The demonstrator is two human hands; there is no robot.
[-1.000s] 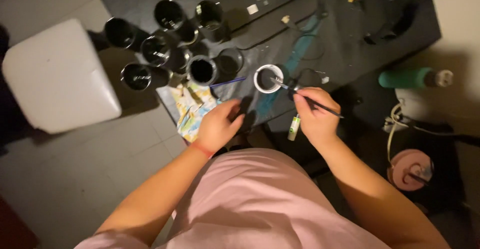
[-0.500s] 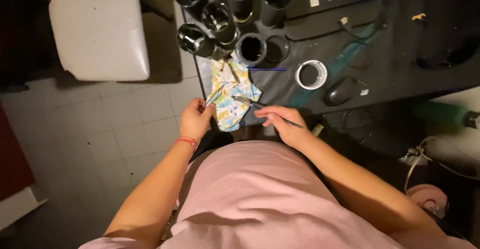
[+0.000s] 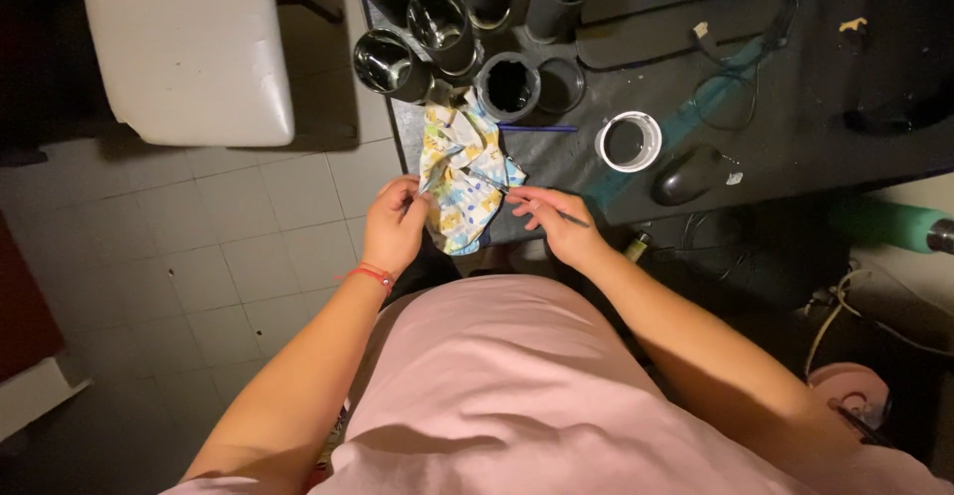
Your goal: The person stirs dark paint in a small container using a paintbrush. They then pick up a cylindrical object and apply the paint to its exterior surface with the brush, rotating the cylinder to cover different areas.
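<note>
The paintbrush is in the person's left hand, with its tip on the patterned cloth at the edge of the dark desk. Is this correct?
Not quite. The head view shows the paintbrush in the right hand. The left hand only holds the patterned cloth, which does lie at the dark desk's edge.

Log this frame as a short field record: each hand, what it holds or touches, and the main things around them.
left hand: pinching the edge of the patterned cloth
right hand: holding a thin paintbrush, tip laid on the cloth
cloth: crumpled, hanging over the edge of the dark desk
white-rimmed cup: on the desk, dark liquid inside
dark jars: clustered at the desk's corner
computer mouse: beside the cup
white stool: beside the desk
</note>
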